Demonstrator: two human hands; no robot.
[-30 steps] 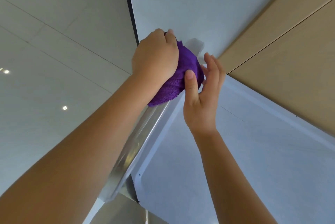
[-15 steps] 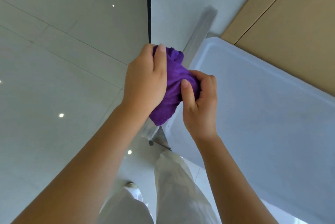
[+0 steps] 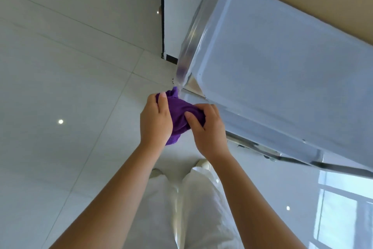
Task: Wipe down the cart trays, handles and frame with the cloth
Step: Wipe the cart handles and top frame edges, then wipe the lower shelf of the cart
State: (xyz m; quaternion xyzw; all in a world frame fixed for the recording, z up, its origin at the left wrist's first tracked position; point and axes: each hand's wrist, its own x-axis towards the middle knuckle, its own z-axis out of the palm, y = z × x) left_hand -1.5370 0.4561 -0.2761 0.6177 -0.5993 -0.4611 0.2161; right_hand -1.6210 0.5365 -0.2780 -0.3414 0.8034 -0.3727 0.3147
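Floor: glossy pale tiled floor [image 3: 66,79] fills the left half, with ceiling lights mirrored in it.
Left hand: the left hand [image 3: 156,122] has its grip curled round the left side of the bunched purple terry cloth [image 3: 179,115], thumb laid over the top fold.
Cloth: held in the air between both hands, just off the near corner of the cart; its upper tip sits just beside the lower end of the shiny metal side rail [image 3: 193,33]. Whether it touches the rail I cannot tell.
Right hand: the right hand [image 3: 207,127] has its grip clamped on the cloth's right side, thumb and curled fingers pinching the fabric.
Cart tray: the pale blue-white top tray [image 3: 282,63] lies right of the hands, with the near metal frame bar [image 3: 292,160] running below its edge.
Just changed: a second ago the left hand pressed the cloth on the far end of the rail; half a second ago both hands held it midway along; now it is past the rail's near end.
Meaning: that rail pass looks finished, and the two-handed hold reads as regathering the cloth for another part.
Other difference: the view has tipped down, so white trousers [image 3: 191,208] and shoes now show.
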